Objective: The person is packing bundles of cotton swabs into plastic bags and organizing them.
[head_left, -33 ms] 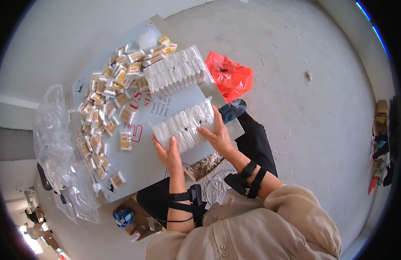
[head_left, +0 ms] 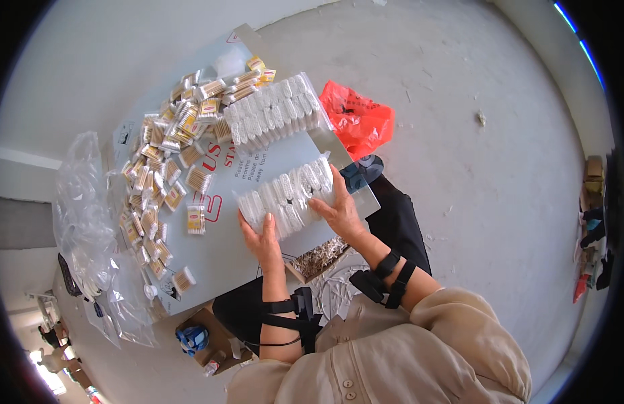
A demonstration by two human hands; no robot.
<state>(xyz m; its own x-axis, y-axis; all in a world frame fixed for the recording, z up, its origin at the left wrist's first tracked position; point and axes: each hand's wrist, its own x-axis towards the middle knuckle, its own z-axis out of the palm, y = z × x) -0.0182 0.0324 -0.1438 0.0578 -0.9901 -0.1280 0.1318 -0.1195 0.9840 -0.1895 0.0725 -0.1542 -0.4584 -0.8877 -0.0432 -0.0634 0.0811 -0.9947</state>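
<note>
Between my hands lies a clear bag of cotton swab packs (head_left: 287,197), filled with rows of white tips facing up. My left hand (head_left: 263,241) grips its near left end, thumb on top and fingers against the side. My right hand (head_left: 340,210) grips the right end, thumb pressing on the near edge of the packs. The undersides of both hands' fingers are partly hidden. Just beyond, a second full bag of swab packs (head_left: 275,111) rests on the board. Loose small cotton swab packs (head_left: 150,182), some with yellow labels, are heaped along the board's left side.
The light blue printed board (head_left: 224,269) serves as the tabletop. Clear plastic bags (head_left: 86,222) hang over its left edge. A red plastic bag (head_left: 355,120) sits at the far right. Below the near edge are a box of loose swabs (head_left: 318,259) and a cardboard box (head_left: 224,337).
</note>
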